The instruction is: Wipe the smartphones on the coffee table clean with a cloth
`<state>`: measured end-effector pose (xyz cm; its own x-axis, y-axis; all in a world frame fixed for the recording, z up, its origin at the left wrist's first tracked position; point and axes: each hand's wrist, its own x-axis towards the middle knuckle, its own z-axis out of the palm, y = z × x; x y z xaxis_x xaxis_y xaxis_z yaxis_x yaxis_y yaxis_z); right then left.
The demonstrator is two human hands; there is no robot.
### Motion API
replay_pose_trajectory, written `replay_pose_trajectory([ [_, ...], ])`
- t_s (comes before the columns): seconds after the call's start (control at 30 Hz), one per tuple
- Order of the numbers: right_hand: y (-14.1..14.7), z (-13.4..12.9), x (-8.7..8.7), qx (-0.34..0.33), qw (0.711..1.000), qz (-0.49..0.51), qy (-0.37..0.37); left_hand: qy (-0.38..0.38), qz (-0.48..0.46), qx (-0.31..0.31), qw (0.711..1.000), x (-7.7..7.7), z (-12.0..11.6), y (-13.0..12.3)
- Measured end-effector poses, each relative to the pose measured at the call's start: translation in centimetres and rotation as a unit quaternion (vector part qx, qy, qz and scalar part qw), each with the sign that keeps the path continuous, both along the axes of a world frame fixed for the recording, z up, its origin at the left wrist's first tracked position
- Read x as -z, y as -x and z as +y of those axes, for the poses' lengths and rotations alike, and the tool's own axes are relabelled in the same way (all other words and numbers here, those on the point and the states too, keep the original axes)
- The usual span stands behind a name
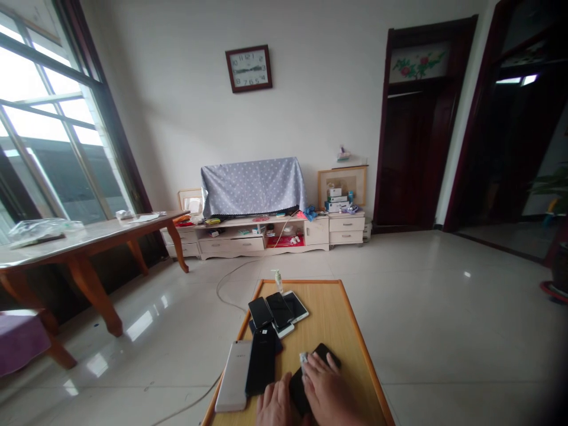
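Observation:
A black smartphone (300, 393) lies at a slant near the front of the wooden tabletop (328, 313). My right hand (327, 387) rests over it, fingers pressing a small whitish wipe (303, 358) onto its surface; most of the wipe is hidden under the fingers. At the phone's lower left edge, my left hand (274, 404) has its fingers bent and close together, gripping that edge. Beside the left hand lie another black phone (261, 364) and a pale phone (234, 376) face down. Farther back, several phones (279, 310) overlap in a loose pile.
A small pump bottle (278, 280) stands at the table's far edge. On the floor to the left runs a cable (195, 401). A larger wooden table (89, 248) stands at left, and a low white cabinet (231, 244) lines the wall under a cloth-covered shape (252, 186).

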<state>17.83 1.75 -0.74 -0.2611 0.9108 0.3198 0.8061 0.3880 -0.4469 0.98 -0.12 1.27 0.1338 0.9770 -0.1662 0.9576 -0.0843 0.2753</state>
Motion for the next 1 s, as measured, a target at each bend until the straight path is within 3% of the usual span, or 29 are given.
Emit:
replay_pose_trajectory([
  [0.13, 1.6, -0.5, 0.1, -0.073, 0.997, 0.010, 0.039, -0.005, -0.005, 0.002, 1.000, 0.5, 0.2, 0.1],
  [0.33, -1.7, 1.9, -0.1, 0.075, 0.997, 0.000, -0.001, -0.019, 0.001, 0.007, 1.000, 0.7, 0.1, 0.2],
  [0.4, -2.1, 2.0, 0.2, 0.097, 0.995, -0.009, -0.003, -0.015, 0.003, 0.005, 1.000, 0.9, 0.1, 0.3],
  [0.47, -1.3, 1.4, 0.3, 0.079, 0.997, -0.016, 0.008, -0.010, 0.003, 0.005, 1.000, 1.1, 0.3, 0.3],
  [0.6, 1.5, -0.8, 0.1, -0.054, 0.994, -0.030, 0.090, -0.005, 0.002, -0.007, 1.000, 1.5, 0.5, 0.3],
  [0.67, 1.9, -1.2, -0.2, -0.087, 0.989, -0.033, 0.115, -0.001, -0.001, -0.008, 1.000, 1.4, 0.5, 0.3],
  [0.9, -2.5, 0.6, -0.5, 0.075, 0.996, -0.050, 0.016, -0.002, 0.003, -0.004, 1.000, 0.5, 0.2, 0.2],
  [1.0, -2.1, 0.4, 0.8, 0.053, 0.996, -0.067, -0.008, 0.007, -0.001, -0.005, 1.000, 0.6, 0.3, 0.2],
])
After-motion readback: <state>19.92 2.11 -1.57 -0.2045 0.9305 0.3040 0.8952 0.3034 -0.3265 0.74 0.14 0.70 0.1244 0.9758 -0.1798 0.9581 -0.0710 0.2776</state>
